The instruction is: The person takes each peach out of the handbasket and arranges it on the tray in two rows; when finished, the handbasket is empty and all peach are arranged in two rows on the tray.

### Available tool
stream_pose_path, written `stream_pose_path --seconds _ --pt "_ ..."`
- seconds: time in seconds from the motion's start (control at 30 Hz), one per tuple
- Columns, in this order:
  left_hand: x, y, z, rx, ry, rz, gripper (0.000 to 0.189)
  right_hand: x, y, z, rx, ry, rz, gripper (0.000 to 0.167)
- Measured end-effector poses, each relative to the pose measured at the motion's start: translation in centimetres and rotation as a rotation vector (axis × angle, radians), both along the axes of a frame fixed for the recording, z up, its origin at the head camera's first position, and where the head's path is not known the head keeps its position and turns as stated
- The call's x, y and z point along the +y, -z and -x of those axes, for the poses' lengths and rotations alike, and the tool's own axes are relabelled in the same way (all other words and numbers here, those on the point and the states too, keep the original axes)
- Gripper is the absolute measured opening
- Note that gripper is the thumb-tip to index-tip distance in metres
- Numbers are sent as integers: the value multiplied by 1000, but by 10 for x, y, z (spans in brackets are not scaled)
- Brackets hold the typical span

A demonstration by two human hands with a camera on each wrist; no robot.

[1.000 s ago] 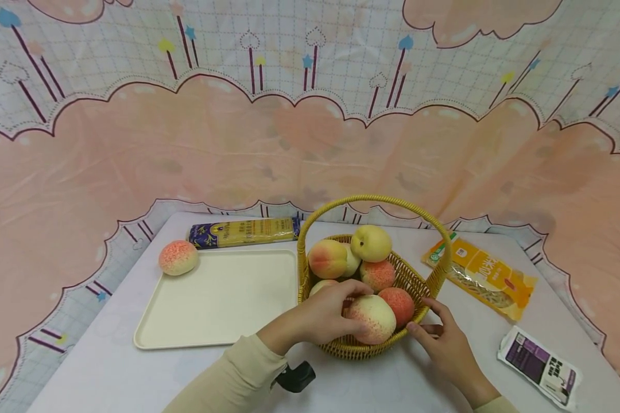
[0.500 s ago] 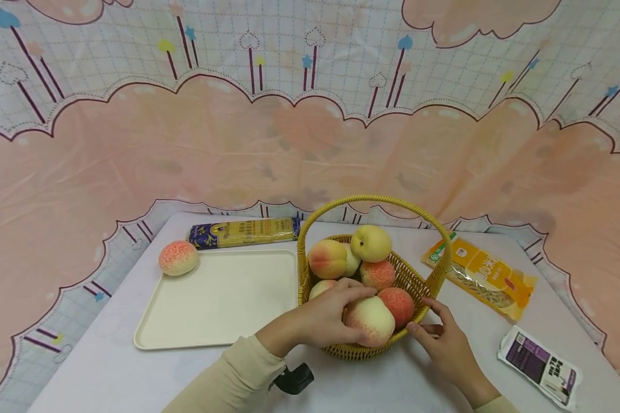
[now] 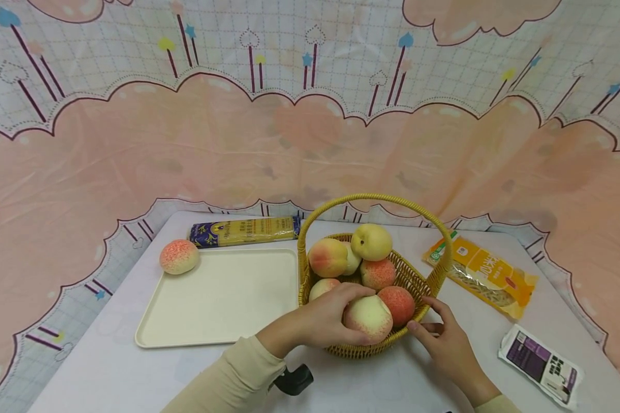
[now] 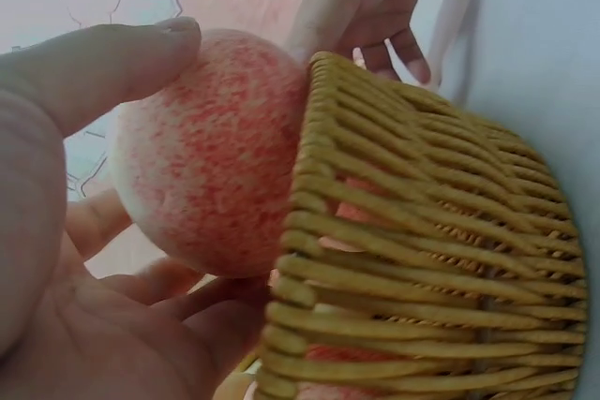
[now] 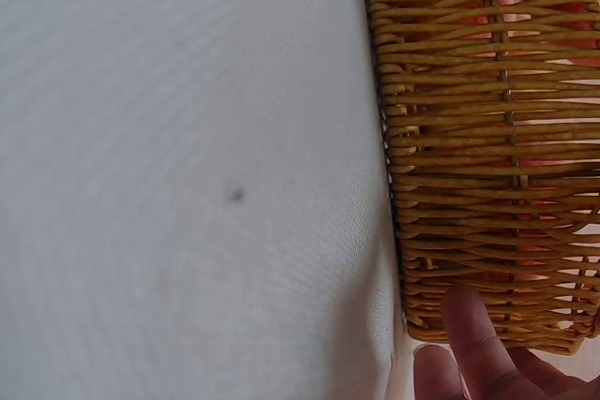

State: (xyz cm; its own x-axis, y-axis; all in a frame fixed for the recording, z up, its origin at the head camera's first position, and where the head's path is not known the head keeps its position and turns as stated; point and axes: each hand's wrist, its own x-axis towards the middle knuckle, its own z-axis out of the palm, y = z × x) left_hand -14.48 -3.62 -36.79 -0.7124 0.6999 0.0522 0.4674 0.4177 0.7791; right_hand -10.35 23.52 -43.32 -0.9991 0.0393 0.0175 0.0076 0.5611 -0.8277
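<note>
In the head view, my left hand holds a pale, pink-speckled peach at the front of a wicker basket. Seen from the left wrist, the thumb lies across the peach and the fingers curl beneath it, beside the basket rim. At the basket's right front, my right hand holds the rim with thumb and fingers. Fingers touch the woven outer wall in the right wrist view. Several more peaches lie in the basket, among them a red one and a yellow one.
Left of the basket lies a cream tray, with another peach at its back left corner. A pasta packet lies behind the tray. To the right are an orange packet and a purple-white packet. The basket handle arches high.
The peach in my left hand has turned, with more of its pale side facing up, and shifted slightly left. My right hand stays at the basket rim.
</note>
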Motion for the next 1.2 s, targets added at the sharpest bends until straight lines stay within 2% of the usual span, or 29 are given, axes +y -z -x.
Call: stream_pose_path --seconds 0.17,0.3,0.57,0.9,1.2 --pt "4 5 0 -51 21 -41 71 0 0 0 16 2 2 64" --pt "4 7 -1 -51 21 -52 72 0 0 0 16 -1 3 64" --pt "-4 4 -3 -79 -26 -75 76 0 -1 0 24 -8 3 64" --pt "-28 -5 -10 -90 -90 -139 70 1 -2 0 -20 -7 -10 67" --pt "-58 -5 -20 -47 -146 -158 71 1 -3 0 -16 -10 -5 66"
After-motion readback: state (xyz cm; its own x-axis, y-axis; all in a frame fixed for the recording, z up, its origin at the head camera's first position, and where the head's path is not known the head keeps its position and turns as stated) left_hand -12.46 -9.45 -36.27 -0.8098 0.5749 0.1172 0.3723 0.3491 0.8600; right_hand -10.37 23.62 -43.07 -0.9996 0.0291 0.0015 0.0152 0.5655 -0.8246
